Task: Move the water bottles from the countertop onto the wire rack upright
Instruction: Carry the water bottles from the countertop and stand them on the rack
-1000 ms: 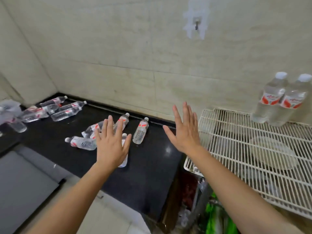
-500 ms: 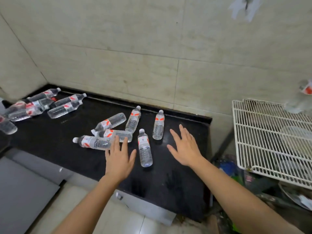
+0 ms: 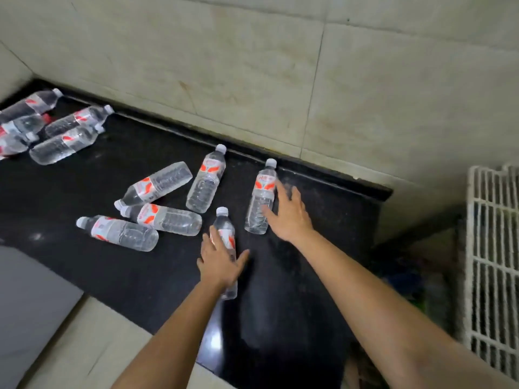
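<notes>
Several clear water bottles with red-and-white labels lie on their sides on the black countertop (image 3: pixel 84 262). My left hand (image 3: pixel 220 262) rests flat over the nearest bottle (image 3: pixel 224 226), fingers spread, not closed around it. My right hand (image 3: pixel 289 213) is open with its fingers against the right side of another lying bottle (image 3: pixel 259 197). Three more bottles (image 3: pixel 165 219) lie just left of my hands, and one bottle (image 3: pixel 206 181) lies behind. The white wire rack (image 3: pixel 494 248) shows at the right edge.
A second heap of bottles (image 3: pixel 59 133) lies at the far left of the counter by the tiled wall (image 3: pixel 252 66). A dark gap with clutter (image 3: pixel 407 276) separates the counter's right end from the rack. A grey surface (image 3: pixel 28 304) sits at lower left.
The view has swung left and down, so the rack and its two upright bottles have slid mostly out of sight. Both hands have moved forward and down onto two lying bottles.
</notes>
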### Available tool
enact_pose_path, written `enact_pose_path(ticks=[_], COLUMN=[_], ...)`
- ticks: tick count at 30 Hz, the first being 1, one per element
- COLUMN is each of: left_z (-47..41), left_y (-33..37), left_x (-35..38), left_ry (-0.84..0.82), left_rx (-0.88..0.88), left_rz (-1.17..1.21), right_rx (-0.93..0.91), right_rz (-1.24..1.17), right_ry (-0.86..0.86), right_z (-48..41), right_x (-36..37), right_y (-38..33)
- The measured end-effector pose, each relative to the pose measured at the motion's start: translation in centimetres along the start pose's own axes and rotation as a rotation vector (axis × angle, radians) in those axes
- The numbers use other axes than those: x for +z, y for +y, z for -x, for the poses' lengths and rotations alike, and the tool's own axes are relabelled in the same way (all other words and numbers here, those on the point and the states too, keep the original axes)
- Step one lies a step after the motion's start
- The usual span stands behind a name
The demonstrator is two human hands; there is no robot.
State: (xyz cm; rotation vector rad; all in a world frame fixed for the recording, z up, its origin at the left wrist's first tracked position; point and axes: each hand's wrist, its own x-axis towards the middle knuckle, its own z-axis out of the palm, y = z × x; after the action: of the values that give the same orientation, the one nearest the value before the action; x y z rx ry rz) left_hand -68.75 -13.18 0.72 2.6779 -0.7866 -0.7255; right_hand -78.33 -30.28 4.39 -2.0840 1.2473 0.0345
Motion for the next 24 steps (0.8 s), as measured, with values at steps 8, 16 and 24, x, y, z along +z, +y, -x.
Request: enact_pose_path(ticks=[8,16,24], left_z=[-1.9,-2.9,-3.4], left_y=[0.9,0.2,-0.6], left_x=[3.4,3.4,2.6], left_ry=[0.125,0.120,0.106], left_rx=[-0.082,-0.047,0.046], left_rz=[-0.155,-0.169,-0.109], right_rx=[0.106,-0.048,0.121], right_rz=[0.016,0.042,0.055], right_ry=[0.028,-0.080,-0.037], right_z=[-8.9,-12.3,-3.0], right_x=[4.9,5.7,6.3], right_y=[-1.6,-2.7,0.9])
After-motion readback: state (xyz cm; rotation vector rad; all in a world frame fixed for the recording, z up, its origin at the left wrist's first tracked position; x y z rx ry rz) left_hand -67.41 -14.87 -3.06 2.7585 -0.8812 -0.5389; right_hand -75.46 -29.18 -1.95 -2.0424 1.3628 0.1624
